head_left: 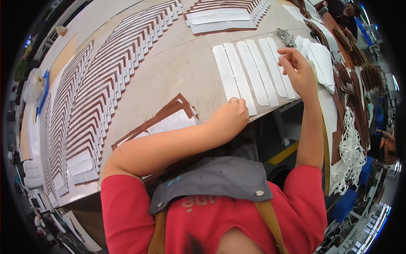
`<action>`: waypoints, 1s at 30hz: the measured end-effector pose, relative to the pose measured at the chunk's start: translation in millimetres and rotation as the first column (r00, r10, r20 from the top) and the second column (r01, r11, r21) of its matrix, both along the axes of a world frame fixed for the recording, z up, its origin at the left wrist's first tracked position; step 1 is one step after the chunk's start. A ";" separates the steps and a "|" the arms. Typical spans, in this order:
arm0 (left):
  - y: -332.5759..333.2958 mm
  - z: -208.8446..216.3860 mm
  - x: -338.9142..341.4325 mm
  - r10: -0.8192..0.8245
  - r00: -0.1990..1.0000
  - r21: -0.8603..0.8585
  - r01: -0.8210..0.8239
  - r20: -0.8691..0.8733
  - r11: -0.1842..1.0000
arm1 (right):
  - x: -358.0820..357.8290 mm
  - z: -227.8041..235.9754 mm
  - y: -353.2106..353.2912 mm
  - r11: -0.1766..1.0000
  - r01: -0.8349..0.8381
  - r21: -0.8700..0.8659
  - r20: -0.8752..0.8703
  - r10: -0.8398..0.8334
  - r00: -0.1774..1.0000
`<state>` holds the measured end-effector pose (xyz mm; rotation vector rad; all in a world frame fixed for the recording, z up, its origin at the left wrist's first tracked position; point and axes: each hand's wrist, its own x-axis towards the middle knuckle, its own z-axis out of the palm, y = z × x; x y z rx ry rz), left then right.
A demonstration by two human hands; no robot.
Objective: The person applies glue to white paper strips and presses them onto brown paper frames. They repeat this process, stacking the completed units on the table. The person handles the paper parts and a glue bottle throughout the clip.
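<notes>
Flat white strips with rounded corners lie in pairs on the table [186,76] in front of me. At the near end of the leftmost pair [230,70] is my left hand [230,118], fingers curled in, a ring on one of them. What those fingers hold, if anything, is hidden. My right hand [298,74] hovers by the far part of the rightmost pair [272,55], thumb and index finger apart, with nothing visible between them. Between these two lies the middle pair [256,70]. Beyond my left forearm sits a stack of brown panels with white backing [169,120].
Long overlapping rows of brown-and-white panels [114,70] cover the left side, with another group [220,19] at the back. A small heap of greyish pieces [286,37] and a white pile [322,63] lie right. White cords [350,148] hang at the right edge.
</notes>
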<state>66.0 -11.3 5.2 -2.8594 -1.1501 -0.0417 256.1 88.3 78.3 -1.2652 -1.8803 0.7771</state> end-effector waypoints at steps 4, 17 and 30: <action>4.1 -8.0 3.7 0.029 0.999 0.078 -0.031 0.027 0.996 | -2.5 3.0 -21.7 1.000 0.013 0.018 -0.001 -0.013 1.000; -48.9 92.1 -133.9 0.626 -0.032 -0.621 -0.171 0.779 0.765 | -96.0 -66.8 -48.6 0.944 -0.053 -0.325 -0.635 -0.176 0.752; -190.3 30.0 -188.4 0.565 -0.528 -0.772 -0.387 0.634 0.504 | -146.9 -61.0 -125.4 0.891 -0.363 -0.272 -0.588 0.145 0.796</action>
